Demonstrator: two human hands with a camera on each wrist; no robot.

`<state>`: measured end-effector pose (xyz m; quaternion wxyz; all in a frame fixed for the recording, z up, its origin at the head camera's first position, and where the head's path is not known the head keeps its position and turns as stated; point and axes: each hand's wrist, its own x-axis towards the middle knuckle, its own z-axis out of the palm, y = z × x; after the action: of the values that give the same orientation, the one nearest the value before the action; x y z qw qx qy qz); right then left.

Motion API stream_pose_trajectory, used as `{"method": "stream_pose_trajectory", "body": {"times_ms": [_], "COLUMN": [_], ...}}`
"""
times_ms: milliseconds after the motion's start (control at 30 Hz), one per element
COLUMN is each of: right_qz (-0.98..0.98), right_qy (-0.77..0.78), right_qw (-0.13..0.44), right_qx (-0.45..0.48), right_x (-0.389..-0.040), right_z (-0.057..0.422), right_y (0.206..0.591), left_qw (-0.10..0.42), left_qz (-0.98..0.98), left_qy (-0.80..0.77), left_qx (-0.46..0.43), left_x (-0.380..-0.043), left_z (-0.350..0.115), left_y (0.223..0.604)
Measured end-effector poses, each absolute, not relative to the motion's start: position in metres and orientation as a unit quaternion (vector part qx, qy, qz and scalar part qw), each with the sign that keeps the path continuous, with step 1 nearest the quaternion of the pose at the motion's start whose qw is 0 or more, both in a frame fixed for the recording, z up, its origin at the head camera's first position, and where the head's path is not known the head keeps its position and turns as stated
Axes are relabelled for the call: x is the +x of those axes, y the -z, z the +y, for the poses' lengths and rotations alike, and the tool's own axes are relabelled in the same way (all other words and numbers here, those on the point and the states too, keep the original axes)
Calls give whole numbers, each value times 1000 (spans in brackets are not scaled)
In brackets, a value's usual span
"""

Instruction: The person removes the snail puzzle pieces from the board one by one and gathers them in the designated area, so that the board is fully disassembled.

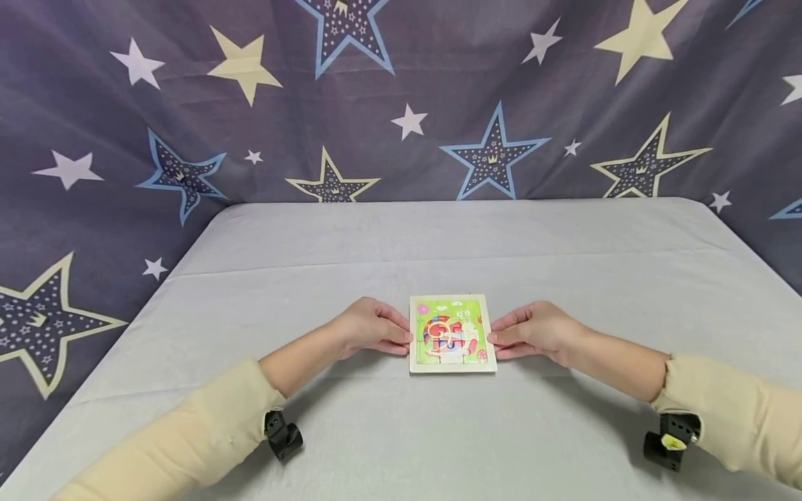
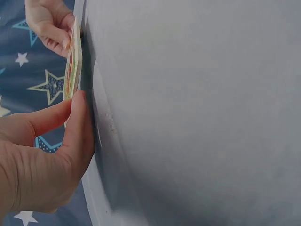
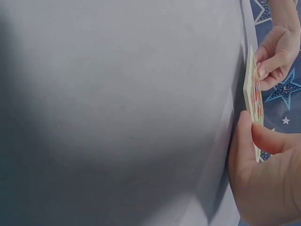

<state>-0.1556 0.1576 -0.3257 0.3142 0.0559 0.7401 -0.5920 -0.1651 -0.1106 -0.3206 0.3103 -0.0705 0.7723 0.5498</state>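
Observation:
A small square jigsaw puzzle [image 1: 452, 334] in a pale wooden frame lies face up between the two hands, its picture green with red, blue and white parts. At its left edge, my left hand [image 1: 376, 325] pinches the frame between thumb and fingers. My right hand [image 1: 535, 330] pinches the opposite edge the same way. In the left wrist view the puzzle [image 2: 75, 61] appears edge-on, thumb above and fingers beneath. The right wrist view likewise shows the puzzle [image 3: 253, 89] from the side, close over the cloth, with both hands at its edges.
A light grey cloth covers the table [image 1: 313, 278], with fold lines running across it. Behind and beside it hangs a dark curtain [image 1: 426, 62] printed with stars. Black wrist cameras [image 1: 283, 435] hang under the beige sleeves [image 1: 182, 431].

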Motion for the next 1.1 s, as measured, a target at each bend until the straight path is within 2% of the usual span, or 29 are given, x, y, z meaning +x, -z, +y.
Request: {"method": "stream_pose_trajectory", "body": {"times_ms": [533, 1100], "right_qz": [776, 803], "right_qy": [547, 519], "right_qw": [314, 292], "right_qx": [17, 28], "right_x": [-160, -159], "right_z": [158, 151], "right_y": [327, 324], "left_qw": [332, 306], "left_qz": [781, 805], "left_qy": [-526, -505], "left_qx": [-53, -53], "left_x": [-167, -166], "left_z": [-111, -107], "left_y": [321, 319]}}
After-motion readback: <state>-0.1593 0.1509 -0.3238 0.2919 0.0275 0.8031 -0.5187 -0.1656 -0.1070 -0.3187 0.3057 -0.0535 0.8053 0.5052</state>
